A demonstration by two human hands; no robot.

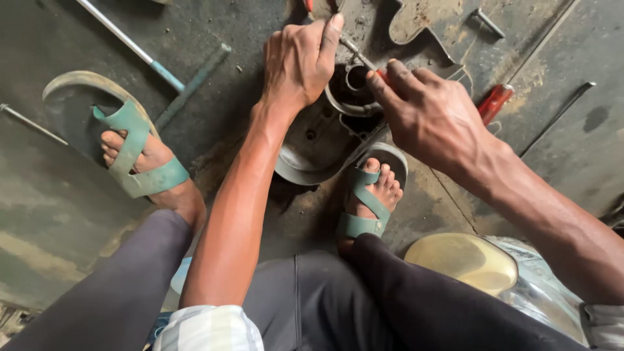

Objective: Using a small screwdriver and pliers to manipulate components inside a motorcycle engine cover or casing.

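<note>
A grey metal engine cover (312, 153) lies on the dirty floor between my feet, with a round opening (354, 79) near its top. My left hand (299, 62) rests over the cover's upper left, fingers closed, its forefinger steadying a thin metal shaft (354, 51). My right hand (429, 117) grips a red-handled tool, a screwdriver by its look, whose shaft points up-left into the opening. The tool's tip is hidden behind my left fingers.
My feet in green sandals (133, 153) (367, 198) flank the cover. A long rod with a blue sleeve (140, 52), another red-handled tool (494, 103), a bolt (489, 23) and a thin rod (559, 117) lie on the floor. A yellowish bowl (465, 260) sits lower right.
</note>
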